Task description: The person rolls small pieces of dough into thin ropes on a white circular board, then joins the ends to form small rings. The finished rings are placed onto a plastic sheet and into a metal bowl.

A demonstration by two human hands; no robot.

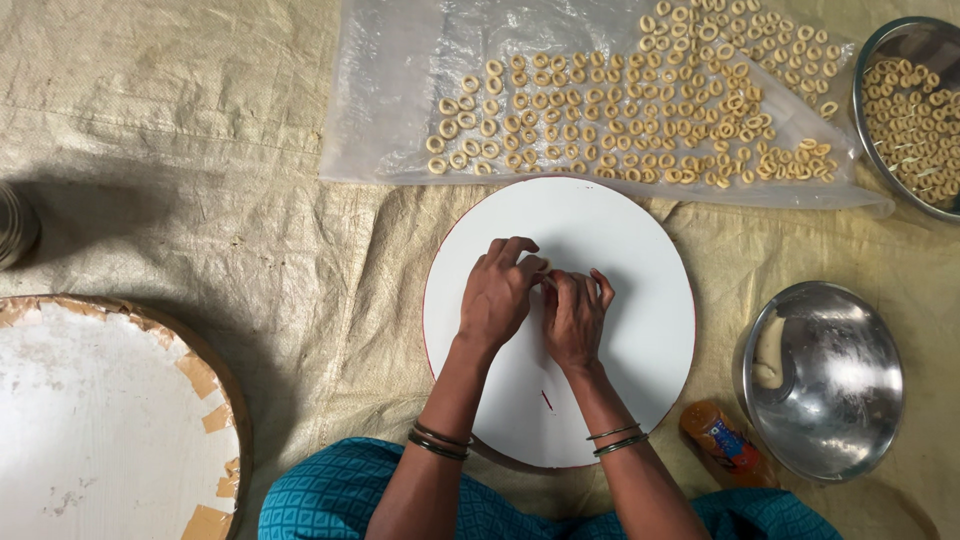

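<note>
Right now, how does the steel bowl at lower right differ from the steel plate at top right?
The steel bowl holds one lump of dough; the steel plate is covered with small dough rings. The bowl is deep and fully in view; the plate is shallow and cut off by the frame. Both are shiny metal.

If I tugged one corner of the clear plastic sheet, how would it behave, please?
The clear plastic sheet is wrinkled and thin, so it probably flops and bunches rather than sliding flat. The loose dough rings on it would likely roll or scatter; they look small and possibly soft.
</note>
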